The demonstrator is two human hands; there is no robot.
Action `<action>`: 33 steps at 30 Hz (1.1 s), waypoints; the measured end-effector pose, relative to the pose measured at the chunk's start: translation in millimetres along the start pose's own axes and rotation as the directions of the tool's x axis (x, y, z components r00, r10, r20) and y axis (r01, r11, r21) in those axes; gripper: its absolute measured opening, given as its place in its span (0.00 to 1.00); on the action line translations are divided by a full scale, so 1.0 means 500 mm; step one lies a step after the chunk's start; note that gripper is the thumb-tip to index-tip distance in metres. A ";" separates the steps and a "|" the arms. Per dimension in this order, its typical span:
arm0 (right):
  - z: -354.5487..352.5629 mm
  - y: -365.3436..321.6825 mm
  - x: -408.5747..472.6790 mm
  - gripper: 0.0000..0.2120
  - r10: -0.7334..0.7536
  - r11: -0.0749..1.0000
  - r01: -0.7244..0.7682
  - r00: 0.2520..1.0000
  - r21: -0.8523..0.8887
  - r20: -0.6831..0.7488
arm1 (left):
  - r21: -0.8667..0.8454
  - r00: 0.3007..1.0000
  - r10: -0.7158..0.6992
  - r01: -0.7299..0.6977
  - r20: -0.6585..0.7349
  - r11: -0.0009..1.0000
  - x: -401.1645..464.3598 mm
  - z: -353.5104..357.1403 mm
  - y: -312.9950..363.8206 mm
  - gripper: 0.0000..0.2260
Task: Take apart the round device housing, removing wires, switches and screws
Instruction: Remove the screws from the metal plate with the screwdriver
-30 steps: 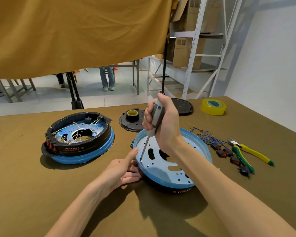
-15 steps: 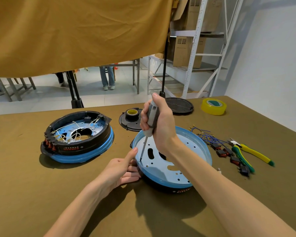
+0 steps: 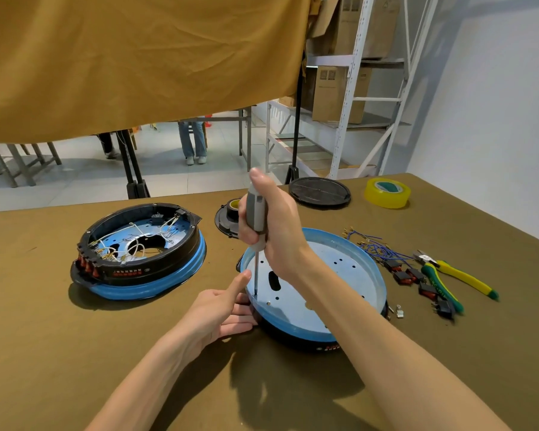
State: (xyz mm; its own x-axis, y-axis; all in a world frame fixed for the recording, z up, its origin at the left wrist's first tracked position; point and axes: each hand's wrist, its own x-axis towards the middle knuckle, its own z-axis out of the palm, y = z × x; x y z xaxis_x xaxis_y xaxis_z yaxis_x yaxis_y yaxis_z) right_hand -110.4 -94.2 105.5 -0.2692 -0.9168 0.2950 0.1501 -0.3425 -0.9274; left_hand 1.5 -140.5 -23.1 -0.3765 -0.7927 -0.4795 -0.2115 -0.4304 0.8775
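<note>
A round blue-and-black housing [image 3: 352,275] lies in front of me on the brown table, its perforated blue plate facing up. My right hand [image 3: 280,234] is shut on a grey-handled screwdriver [image 3: 255,219], held nearly upright with its tip on the plate near the left rim. My left hand [image 3: 221,312] presses against the housing's left edge, thumb raised beside the shaft. A second housing [image 3: 137,250], still holding white wires and red switches, sits to the left.
Removed blue wires [image 3: 371,247] and black-red switches [image 3: 411,278] lie right of the housing, beside yellow-green pliers [image 3: 455,275]. A small metal part [image 3: 400,313] sits near the rim. Farther back are a black lid [image 3: 319,191], a black cap [image 3: 227,217] and yellow tape [image 3: 387,193].
My right hand has tipped the screwdriver from slanted to nearly upright. My left hand stays against the housing's edge.
</note>
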 end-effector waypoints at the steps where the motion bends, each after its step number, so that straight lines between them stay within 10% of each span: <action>1: -0.005 0.001 0.002 0.23 -0.003 1.000 0.003 1.000 0.001 0.002 | 0.002 1.000 0.000 0.000 0.004 1.000 0.000 0.000 0.001 0.32; 33: -0.019 0.007 0.005 0.15 -0.092 0.996 0.090 0.991 -0.025 -0.096 | 0.027 0.995 0.055 -0.058 0.081 0.998 0.018 -0.011 -0.010 0.40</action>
State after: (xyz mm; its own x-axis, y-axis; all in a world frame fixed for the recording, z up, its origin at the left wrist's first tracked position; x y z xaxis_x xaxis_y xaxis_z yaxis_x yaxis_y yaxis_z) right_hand -119.7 -95.6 100.7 -0.3718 -0.8573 0.3560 0.1010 -0.4185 -0.9026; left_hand 4.1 -148.0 -31.8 -0.4594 -0.7777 -0.4291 -0.2133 -0.3724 0.9033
